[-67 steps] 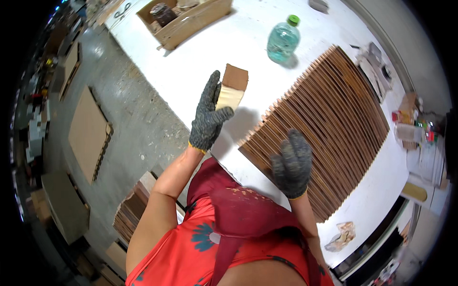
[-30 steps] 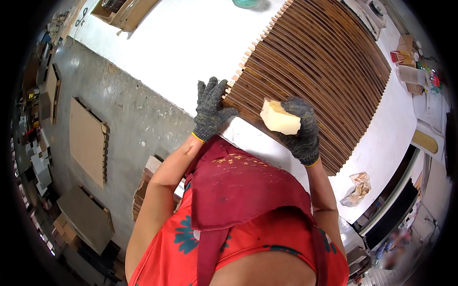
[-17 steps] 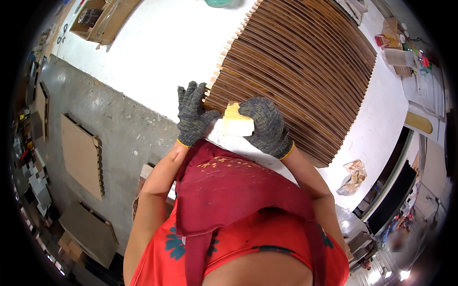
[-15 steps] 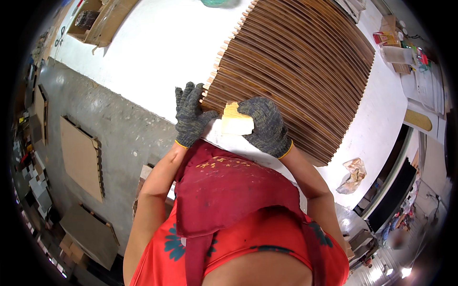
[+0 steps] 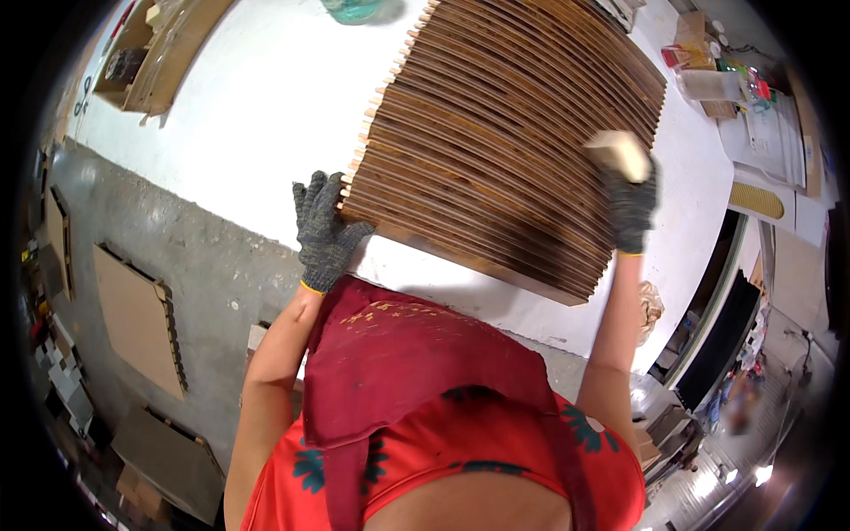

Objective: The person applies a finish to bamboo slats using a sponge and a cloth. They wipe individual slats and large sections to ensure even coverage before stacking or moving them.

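The right hand (image 5: 630,205) has slid a long way: a moment ago it was down at the near edge of the brown slatted wood panel (image 5: 505,142), close to the other hand, and now it is far out on the right side of the panel. It is closed tight around a pale block (image 5: 618,155) (it looks like a sanding block) and presses it on the slats, so it seems the rubbing has gone across to that side. The left hand (image 5: 326,232) has stayed at the panel's near left corner, its grey-gloved fingers spread flat against the slat ends, holding nothing. The panel lies on a white table (image 5: 257,133). At the far left of the table is a shallow wooden box (image 5: 173,53) with dark bits inside that are too small to tell. A green bottle (image 5: 354,9) peeks in at the top edge.
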`<state>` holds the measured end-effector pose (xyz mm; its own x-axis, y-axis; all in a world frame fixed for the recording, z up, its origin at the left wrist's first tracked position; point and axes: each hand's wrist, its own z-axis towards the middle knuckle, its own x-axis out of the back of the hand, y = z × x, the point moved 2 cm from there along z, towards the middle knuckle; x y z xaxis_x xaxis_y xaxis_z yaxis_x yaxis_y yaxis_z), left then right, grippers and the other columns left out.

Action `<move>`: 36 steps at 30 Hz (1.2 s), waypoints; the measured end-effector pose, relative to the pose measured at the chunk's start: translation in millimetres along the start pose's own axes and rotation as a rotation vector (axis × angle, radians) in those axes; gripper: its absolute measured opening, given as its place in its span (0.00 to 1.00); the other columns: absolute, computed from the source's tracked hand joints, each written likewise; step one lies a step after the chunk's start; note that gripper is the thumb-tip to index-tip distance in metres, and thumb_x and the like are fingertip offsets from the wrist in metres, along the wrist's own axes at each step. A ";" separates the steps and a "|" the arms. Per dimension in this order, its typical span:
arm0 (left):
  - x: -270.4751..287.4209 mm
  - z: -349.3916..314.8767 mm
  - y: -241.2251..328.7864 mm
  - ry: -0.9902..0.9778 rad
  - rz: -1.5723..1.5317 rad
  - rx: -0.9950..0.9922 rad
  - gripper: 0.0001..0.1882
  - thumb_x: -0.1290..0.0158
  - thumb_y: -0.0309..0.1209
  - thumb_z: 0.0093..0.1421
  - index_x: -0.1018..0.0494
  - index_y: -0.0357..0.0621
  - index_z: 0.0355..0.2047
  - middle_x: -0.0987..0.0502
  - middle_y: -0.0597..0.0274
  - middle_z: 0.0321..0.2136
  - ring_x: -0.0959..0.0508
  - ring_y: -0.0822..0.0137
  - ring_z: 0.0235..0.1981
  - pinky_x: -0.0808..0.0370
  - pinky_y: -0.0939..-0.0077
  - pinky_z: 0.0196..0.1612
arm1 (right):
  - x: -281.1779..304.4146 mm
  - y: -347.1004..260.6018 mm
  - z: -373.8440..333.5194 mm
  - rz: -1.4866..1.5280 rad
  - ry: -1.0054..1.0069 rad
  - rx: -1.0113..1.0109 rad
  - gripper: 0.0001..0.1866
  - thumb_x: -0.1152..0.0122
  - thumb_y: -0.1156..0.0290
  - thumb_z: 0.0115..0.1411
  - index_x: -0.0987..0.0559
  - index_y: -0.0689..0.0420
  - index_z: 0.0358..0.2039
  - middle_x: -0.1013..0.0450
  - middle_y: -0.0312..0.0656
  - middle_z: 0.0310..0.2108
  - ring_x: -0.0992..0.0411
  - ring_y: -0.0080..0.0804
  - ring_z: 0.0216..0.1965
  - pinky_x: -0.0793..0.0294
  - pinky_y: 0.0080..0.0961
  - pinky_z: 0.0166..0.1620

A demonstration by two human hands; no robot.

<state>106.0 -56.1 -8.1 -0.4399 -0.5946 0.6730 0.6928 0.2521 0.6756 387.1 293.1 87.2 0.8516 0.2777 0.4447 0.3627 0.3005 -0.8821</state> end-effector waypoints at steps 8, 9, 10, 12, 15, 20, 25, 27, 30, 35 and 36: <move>-4.2 1.5 -5.9 -0.045 -0.009 -0.002 0.46 0.31 0.46 0.45 0.35 0.41 0.61 0.29 0.58 0.59 0.39 0.53 0.67 0.57 0.46 0.70 | -157.3 -55.2 -80.1 0.066 -0.652 0.741 0.24 0.28 0.70 0.52 0.26 0.58 0.49 0.27 0.45 0.47 0.28 0.42 0.48 0.29 0.37 0.54; -2.5 0.8 -4.5 -0.049 -0.016 0.011 0.46 0.31 0.46 0.45 0.35 0.42 0.61 0.29 0.58 0.58 0.39 0.53 0.67 0.57 0.46 0.70 | -137.6 -39.8 -59.1 0.247 -0.543 0.698 0.23 0.28 0.70 0.51 0.25 0.58 0.47 0.26 0.45 0.46 0.27 0.41 0.46 0.27 0.37 0.52; -0.8 -1.6 -5.7 -0.048 -0.012 0.015 0.46 0.30 0.46 0.44 0.35 0.42 0.61 0.29 0.58 0.58 0.39 0.54 0.67 0.57 0.46 0.70 | -113.1 -33.8 -39.2 0.006 -0.482 0.582 0.22 0.28 0.72 0.50 0.24 0.57 0.46 0.26 0.45 0.45 0.27 0.39 0.45 0.26 0.36 0.50; -2.0 -1.5 -5.2 -0.039 -0.013 0.008 0.46 0.30 0.45 0.45 0.35 0.42 0.61 0.28 0.58 0.58 0.39 0.54 0.67 0.57 0.47 0.70 | -50.6 2.4 10.8 -0.179 -0.252 0.325 0.22 0.29 0.70 0.51 0.25 0.59 0.45 0.25 0.46 0.42 0.26 0.39 0.41 0.25 0.34 0.47; -2.7 -0.6 -3.7 -0.035 -0.024 -0.014 0.45 0.30 0.44 0.45 0.35 0.42 0.62 0.28 0.58 0.58 0.39 0.54 0.67 0.57 0.47 0.70 | 62.6 69.1 73.4 -0.632 0.134 0.085 0.22 0.28 0.70 0.50 0.25 0.60 0.45 0.23 0.45 0.38 0.25 0.36 0.38 0.24 0.31 0.43; -0.6 1.6 -0.8 -0.027 -0.033 0.003 0.44 0.30 0.42 0.45 0.35 0.42 0.61 0.28 0.58 0.58 0.39 0.53 0.67 0.57 0.47 0.70 | 5.2 30.7 34.1 -0.176 -0.030 0.126 0.22 0.29 0.63 0.55 0.24 0.59 0.47 0.23 0.41 0.41 0.25 0.29 0.39 0.22 0.26 0.41; -3.1 0.5 -7.1 -0.022 -0.012 -0.040 0.43 0.30 0.41 0.45 0.34 0.39 0.59 0.27 0.56 0.56 0.38 0.52 0.66 0.58 0.46 0.70 | -169.7 -79.4 -74.7 -0.064 -0.927 0.716 0.17 0.36 0.68 0.60 0.25 0.57 0.49 0.26 0.44 0.50 0.28 0.37 0.53 0.29 0.36 0.58; -2.9 -2.8 -13.1 -0.009 -0.011 -0.032 0.42 0.31 0.42 0.46 0.34 0.39 0.59 0.27 0.55 0.56 0.38 0.53 0.66 0.58 0.46 0.70 | -179.4 -80.5 -55.9 -0.213 -1.076 0.687 0.17 0.38 0.65 0.55 0.23 0.55 0.45 0.25 0.47 0.44 0.28 0.43 0.46 0.29 0.37 0.53; 1.4 0.6 -1.3 -0.036 -0.040 0.017 0.42 0.32 0.43 0.48 0.34 0.40 0.60 0.27 0.57 0.57 0.38 0.52 0.66 0.58 0.46 0.70 | -103.1 -22.2 32.2 0.035 -0.433 0.493 0.17 0.36 0.64 0.55 0.23 0.57 0.43 0.24 0.46 0.40 0.26 0.43 0.41 0.27 0.36 0.48; -0.4 6.8 5.2 -0.064 -0.025 0.005 0.43 0.31 0.44 0.47 0.34 0.40 0.60 0.28 0.57 0.57 0.38 0.52 0.66 0.58 0.46 0.70 | 84.3 98.6 143.2 -0.640 0.233 0.047 0.23 0.28 0.60 0.50 0.23 0.59 0.42 0.22 0.50 0.37 0.23 0.43 0.38 0.24 0.35 0.42; -1.1 6.8 4.0 -0.069 -0.011 0.010 0.42 0.31 0.44 0.47 0.34 0.41 0.60 0.28 0.57 0.57 0.38 0.52 0.66 0.57 0.46 0.70 | 83.9 97.3 145.1 -0.622 0.238 0.090 0.23 0.28 0.61 0.51 0.24 0.59 0.43 0.22 0.49 0.38 0.23 0.43 0.37 0.24 0.35 0.42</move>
<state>105.3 -49.3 -4.1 -0.4863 -0.5434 0.6842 0.6821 0.2534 0.6860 438.9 478.0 61.2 0.5584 -0.1773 0.8104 0.7885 0.4172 -0.4520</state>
